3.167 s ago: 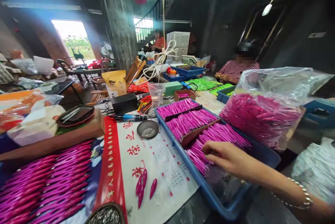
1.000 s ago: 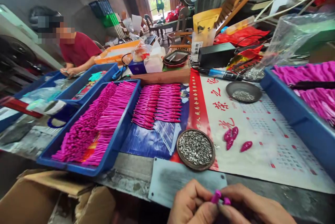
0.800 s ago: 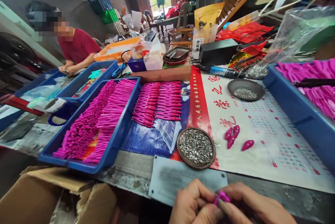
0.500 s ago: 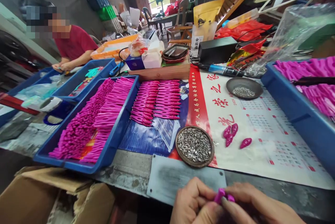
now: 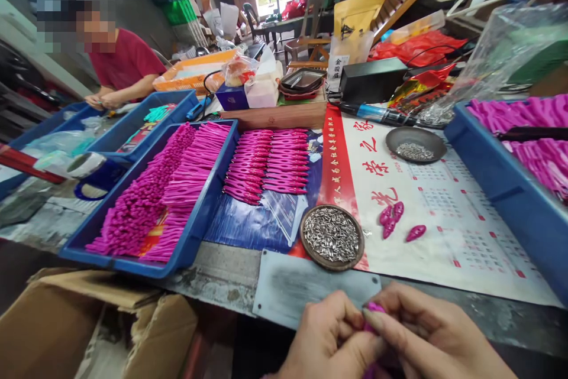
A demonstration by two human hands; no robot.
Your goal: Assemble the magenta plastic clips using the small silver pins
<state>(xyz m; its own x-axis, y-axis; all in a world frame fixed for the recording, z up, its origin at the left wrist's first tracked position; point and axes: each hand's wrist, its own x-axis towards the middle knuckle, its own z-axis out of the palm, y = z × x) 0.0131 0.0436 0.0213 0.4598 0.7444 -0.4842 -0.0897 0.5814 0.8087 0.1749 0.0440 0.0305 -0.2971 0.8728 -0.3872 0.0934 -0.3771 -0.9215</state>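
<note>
Low at the front edge of the table, my left hand [image 5: 331,334] and my right hand [image 5: 426,329] meet, both closed around a small magenta plastic piece [image 5: 375,307]. Fingers and thumbs cover most of it, so its full shape is hidden. Beneath and just beyond them lies a grey metal plate [image 5: 306,290] with screws at its corners. A round dish [image 5: 303,244] full of small silver metal pins [image 5: 332,234] stands behind the plate. To its right on the calendar sheet are several glossy dark-magenta oval pieces [image 5: 416,233].
A blue tray [image 5: 190,231] of magenta strips stands left; neat rows of slim magenta pieces [image 5: 266,160] lie beside it. Another blue tray [image 5: 497,184] is at right, with a dark dish [image 5: 437,151] nearby. A co-worker [image 5: 124,65] sits far left. A cardboard box [image 5: 53,326] is below.
Both hands have risen slightly, and the fingers of my right hand now close over the top of the magenta piece. The view has shifted a little.
</note>
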